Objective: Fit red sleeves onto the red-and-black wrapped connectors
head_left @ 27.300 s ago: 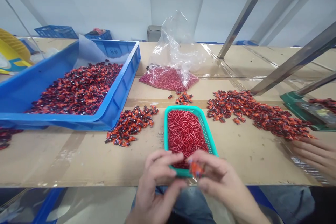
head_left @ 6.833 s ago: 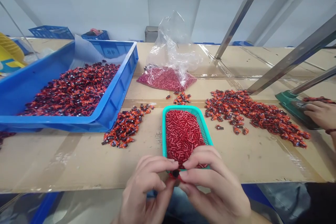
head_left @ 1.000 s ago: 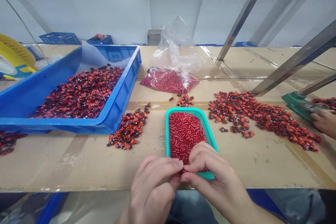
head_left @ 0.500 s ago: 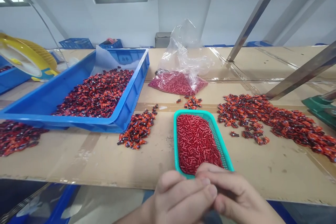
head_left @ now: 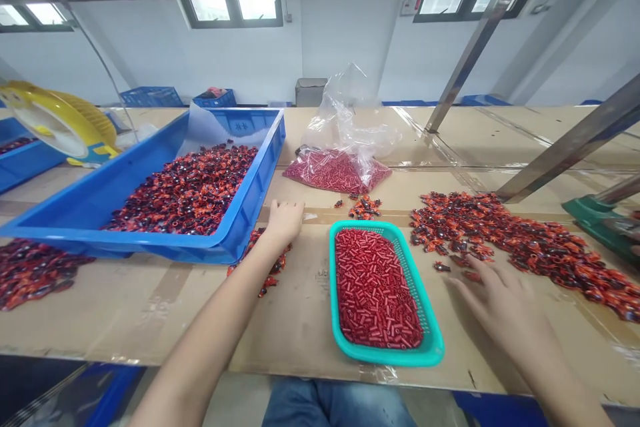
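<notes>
The curled left hand (head_left: 285,223), its hold unclear, touches orange-and-black pieces (head_left: 270,271) at ten o'clock from the teal basket (head_left: 385,359); the open, empty right hand (head_left: 500,297) sits at three o'clock.

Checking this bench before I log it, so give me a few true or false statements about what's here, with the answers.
The left hand is at a small heap of orange and dark pieces beside the blue crate. True.
The right hand is inside the teal basket. False: it is over the cardboard, to the right of the basket.
The teal basket is filled with red tubes. True.
The clear plastic bag is empty. False: it holds red tubes.
The blue crate holds a large mass of orange and dark pieces. True.
</notes>
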A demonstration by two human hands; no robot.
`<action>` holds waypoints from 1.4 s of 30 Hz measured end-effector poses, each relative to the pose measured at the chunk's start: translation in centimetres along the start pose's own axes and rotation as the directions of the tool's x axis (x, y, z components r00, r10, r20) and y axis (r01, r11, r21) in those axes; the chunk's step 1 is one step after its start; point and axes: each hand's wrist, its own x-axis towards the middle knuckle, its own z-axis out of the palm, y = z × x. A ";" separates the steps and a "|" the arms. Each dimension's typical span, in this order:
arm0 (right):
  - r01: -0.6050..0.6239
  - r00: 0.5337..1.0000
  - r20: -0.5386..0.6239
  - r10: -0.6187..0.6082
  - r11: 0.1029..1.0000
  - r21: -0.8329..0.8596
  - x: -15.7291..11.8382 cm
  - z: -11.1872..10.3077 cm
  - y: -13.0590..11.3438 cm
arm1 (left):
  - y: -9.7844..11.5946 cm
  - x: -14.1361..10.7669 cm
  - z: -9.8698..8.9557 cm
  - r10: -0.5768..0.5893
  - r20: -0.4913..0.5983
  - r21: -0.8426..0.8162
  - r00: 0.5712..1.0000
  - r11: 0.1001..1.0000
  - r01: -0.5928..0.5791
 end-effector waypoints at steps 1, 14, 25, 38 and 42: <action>0.040 0.999 -0.007 -0.040 0.999 0.010 -0.1 -0.3 -1.3 | 0.0 0.4 0.1 -0.005 0.009 -0.030 1.000 1.000 0.005; 0.492 0.845 0.185 -0.502 0.865 0.102 0.8 2.0 -12.5 | 5.0 -10.4 -3.3 0.006 -0.057 -0.832 0.998 0.552 -0.051; 0.395 0.883 0.078 -0.462 0.823 0.408 1.6 -0.5 -12.8 | 8.6 -17.6 -3.0 -0.118 0.004 -0.998 0.993 0.062 0.011; 0.251 0.899 -0.036 -0.436 0.447 0.859 0.2 -5.8 -18.9 | 9.7 -19.2 -4.1 0.310 -0.514 -0.424 0.800 0.719 -0.551; 0.315 0.878 -0.031 -0.478 0.526 0.790 0.2 -6.2 -18.9 | 9.6 -19.4 -4.7 0.385 -0.536 -0.274 0.752 0.763 -0.586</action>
